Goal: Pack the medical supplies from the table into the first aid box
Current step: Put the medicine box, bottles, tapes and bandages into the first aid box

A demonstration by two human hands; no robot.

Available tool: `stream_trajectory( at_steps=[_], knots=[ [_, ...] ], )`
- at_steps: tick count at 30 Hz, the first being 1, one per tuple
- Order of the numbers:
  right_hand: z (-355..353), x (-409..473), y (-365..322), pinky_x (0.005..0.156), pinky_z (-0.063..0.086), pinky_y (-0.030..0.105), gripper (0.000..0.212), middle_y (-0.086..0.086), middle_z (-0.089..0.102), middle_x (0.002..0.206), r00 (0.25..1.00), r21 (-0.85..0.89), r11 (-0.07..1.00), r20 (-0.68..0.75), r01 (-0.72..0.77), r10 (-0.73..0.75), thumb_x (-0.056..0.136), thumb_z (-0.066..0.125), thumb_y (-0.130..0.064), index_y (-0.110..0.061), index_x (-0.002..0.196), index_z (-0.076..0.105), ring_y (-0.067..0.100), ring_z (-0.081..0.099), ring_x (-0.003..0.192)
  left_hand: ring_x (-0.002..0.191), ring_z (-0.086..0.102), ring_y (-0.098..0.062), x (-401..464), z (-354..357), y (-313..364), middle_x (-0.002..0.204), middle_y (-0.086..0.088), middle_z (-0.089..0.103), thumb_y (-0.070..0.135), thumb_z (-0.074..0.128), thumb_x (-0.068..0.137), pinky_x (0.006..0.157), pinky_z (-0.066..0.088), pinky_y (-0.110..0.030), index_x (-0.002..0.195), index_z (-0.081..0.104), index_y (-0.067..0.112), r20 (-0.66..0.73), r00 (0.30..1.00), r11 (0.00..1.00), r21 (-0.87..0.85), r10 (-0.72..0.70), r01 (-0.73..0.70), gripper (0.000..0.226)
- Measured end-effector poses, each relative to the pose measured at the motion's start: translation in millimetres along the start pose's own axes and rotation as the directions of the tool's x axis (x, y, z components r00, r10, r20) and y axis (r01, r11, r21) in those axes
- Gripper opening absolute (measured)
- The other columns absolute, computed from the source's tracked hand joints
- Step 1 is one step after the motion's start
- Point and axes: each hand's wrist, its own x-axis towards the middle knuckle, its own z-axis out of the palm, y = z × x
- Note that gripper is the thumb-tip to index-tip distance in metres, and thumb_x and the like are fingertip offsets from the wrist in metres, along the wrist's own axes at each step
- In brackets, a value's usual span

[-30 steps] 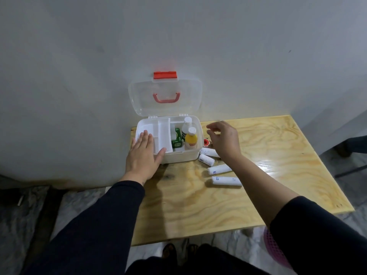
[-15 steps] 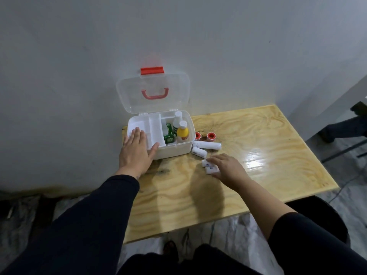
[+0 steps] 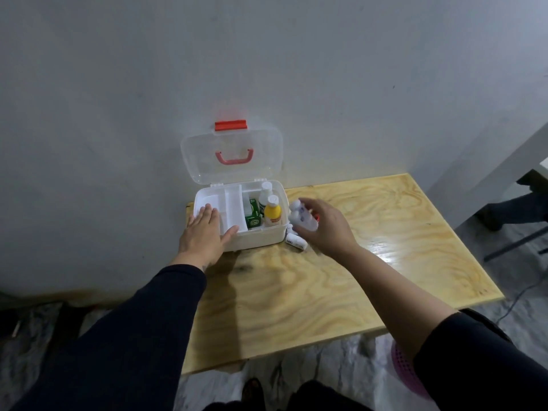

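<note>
Between our right-hand fingers sit two white bandage rolls, fingers curled around them, lifted off the table just beside the right wall of the first aid box. Our right hand hovers at rim height. Our left hand lies flat and open on the box's front-left corner, holding nothing, pinning the box down.

Step in hand, as we read it: drop the rolls inside. Carry them left over the rim and keep them level so neither slips out. Free space looks tight: the yellow bottle and white bottle stand upright in the right compartment, with the green packet next to them. Better to aim for the white tray or lay the rolls down beside the bottles without knocking them.

Another roll waits on the table, touching or just off the box's front-right corner. Something red shows behind the hand; can't tell what. The clear lid stands open against the wall and is not in the way.
</note>
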Motion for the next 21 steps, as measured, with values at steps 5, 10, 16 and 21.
stream_trajectory(
  at_steps=[5, 10, 16, 21],
  knots=[
    [-8, 30, -55, 0.089, 0.053, 0.036, 0.054, -0.002, 0.063, 0.121, 0.997, 0.291, 0.956, -0.082, 0.035, -0.012, 0.078, 0.072, -0.026, -0.019, 0.128, 0.052, 0.015, 0.058, 0.105, 0.149, -0.001, -0.021, 5, 2, 0, 0.161, -0.011, -0.002, 0.061, 0.015, 0.095, 0.120, -0.001, -0.035, 0.153, 0.005, 0.005, 0.005, 1.000, 0.999, 0.042, -0.018, 0.018, 0.081],
    [22, 43, -82, 0.089, 0.053, 0.038, 0.048, 0.001, 0.063, 0.117, 0.996, 0.357, 0.930, -0.055, 0.084, -0.068, 0.080, 0.072, -0.020, -0.014, 0.124, 0.054, 0.016, 0.059, 0.101, 0.148, 0.005, -0.026, 5, 6, -2, 0.160, -0.016, 0.005, 0.057, 0.013, 0.096, 0.121, 0.005, -0.041, 0.151, 0.009, 0.000, -0.019, 1.000, 0.992, 0.122, 0.016, -0.013, 0.079],
    [62, 51, -78, 0.090, 0.053, 0.038, 0.045, -0.005, 0.060, 0.110, 0.999, 0.375, 0.926, -0.026, 0.052, -0.046, 0.080, 0.070, -0.017, -0.015, 0.121, 0.053, 0.011, 0.057, 0.098, 0.148, 0.002, -0.025, 6, 8, 0, 0.161, -0.015, 0.004, 0.057, 0.011, 0.097, 0.120, 0.005, -0.040, 0.151, 0.005, 0.001, -0.018, 1.000, 0.990, 0.139, -0.012, 0.014, 0.078],
    [84, 47, -63, 0.088, 0.046, 0.027, 0.060, 0.004, 0.059, 0.124, 0.994, 0.258, 0.966, 0.111, -0.026, -0.003, 0.083, 0.065, -0.012, -0.020, 0.137, 0.039, 0.017, 0.057, 0.110, 0.149, -0.002, -0.022, 5, 13, -2, 0.161, -0.013, 0.000, 0.061, 0.011, 0.095, 0.121, -0.003, -0.037, 0.152, 0.005, 0.003, -0.049, 0.999, 0.999, 0.053, -0.003, 0.005, 0.081]
  ],
)
